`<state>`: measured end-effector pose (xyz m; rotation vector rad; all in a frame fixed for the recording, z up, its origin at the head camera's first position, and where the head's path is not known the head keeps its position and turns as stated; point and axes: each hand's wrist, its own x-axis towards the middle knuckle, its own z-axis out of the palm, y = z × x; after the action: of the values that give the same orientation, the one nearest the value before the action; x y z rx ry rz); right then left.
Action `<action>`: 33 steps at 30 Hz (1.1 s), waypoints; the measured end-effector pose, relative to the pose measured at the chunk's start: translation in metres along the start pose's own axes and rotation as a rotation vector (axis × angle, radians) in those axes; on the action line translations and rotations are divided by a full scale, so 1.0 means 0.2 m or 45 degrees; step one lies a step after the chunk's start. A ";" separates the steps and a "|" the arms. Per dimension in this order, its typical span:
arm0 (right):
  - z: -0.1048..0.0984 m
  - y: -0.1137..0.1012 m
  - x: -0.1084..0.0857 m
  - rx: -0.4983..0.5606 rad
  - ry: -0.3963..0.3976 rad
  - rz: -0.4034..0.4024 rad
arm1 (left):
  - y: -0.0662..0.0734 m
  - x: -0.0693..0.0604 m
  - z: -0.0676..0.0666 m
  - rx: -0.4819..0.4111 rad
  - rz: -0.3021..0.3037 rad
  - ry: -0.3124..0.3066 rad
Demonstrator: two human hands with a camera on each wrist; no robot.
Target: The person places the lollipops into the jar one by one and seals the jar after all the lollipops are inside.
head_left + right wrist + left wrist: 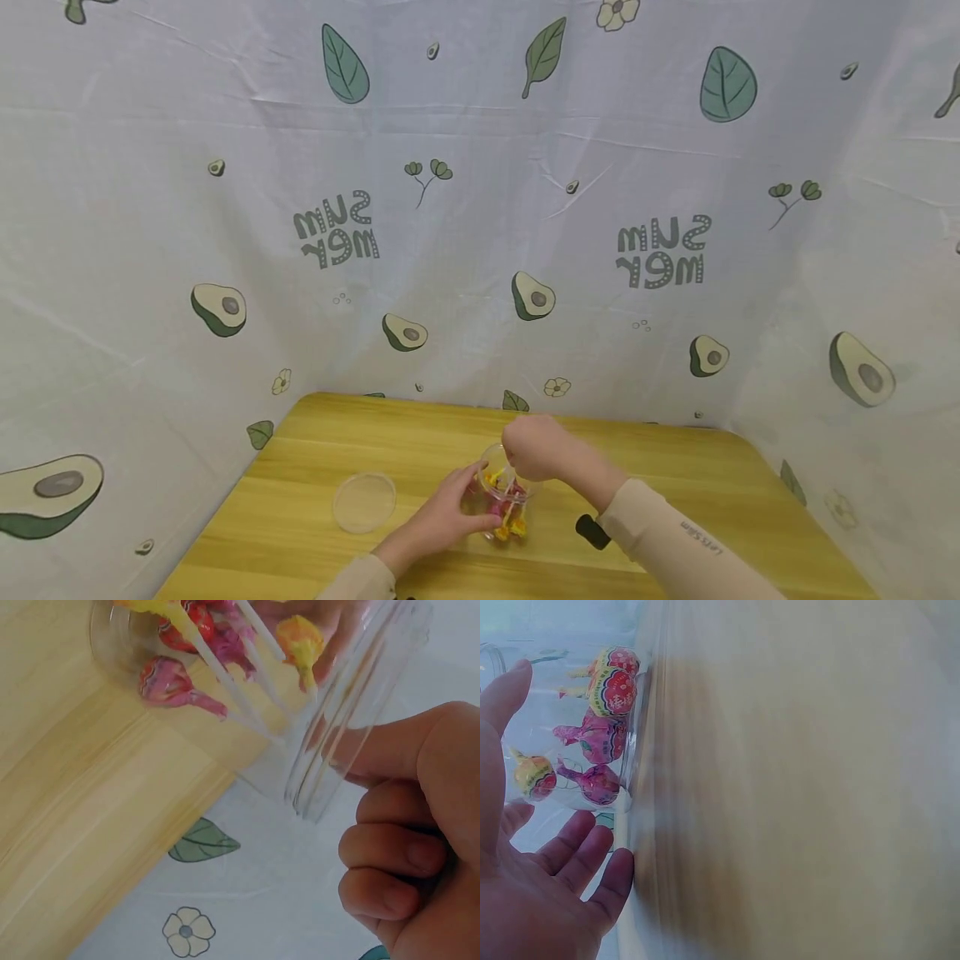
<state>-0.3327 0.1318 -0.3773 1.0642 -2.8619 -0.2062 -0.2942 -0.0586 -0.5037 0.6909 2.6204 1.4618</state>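
Observation:
A clear jar [490, 461] stands upright on the table, with several lollipops [604, 742] in yellow-red and pink wrappers inside. White sticks [225, 682] lean toward its mouth. My left hand [447, 515] holds the jar from the left, thumb on the near side and fingers beyond it; in the left wrist view the left hand [547, 877] has its fingers slightly bent. Over the jar's mouth is my right hand [542, 448]. In the right wrist view, three fingers [386, 851] are curled, while the upper digits reach the rim. Whether they pinch anything is unclear.
A clear round lid [364, 502] lies flat on the wooden table [300, 467], left of the jar. To the right, a small black object [592, 532] sits beside the right sleeve. A white patterned curtain [465, 250] hangs behind and at both sides.

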 end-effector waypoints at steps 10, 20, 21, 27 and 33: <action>0.04 -0.04 0.01 -0.054 0.021 -0.003 | -0.01 0.00 0.01 -0.020 -0.005 -0.003; 0.07 -0.07 0.01 -0.023 -0.024 0.040 | -0.03 0.00 0.01 -0.028 -0.019 0.006; 0.07 -0.07 0.01 -0.019 -0.031 0.048 | -0.02 0.00 0.01 -0.029 -0.020 0.006; 0.08 -0.08 0.01 -0.007 -0.020 0.080 | -0.03 0.00 0.00 -0.039 -0.021 -0.002; 0.06 -0.06 -0.01 0.105 0.043 0.036 | -0.03 0.00 0.00 -0.032 0.003 -0.005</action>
<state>-0.3250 0.1250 -0.3920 1.0292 -2.8763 -0.0683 -0.2953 -0.0610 -0.5084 0.6940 2.5942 1.4901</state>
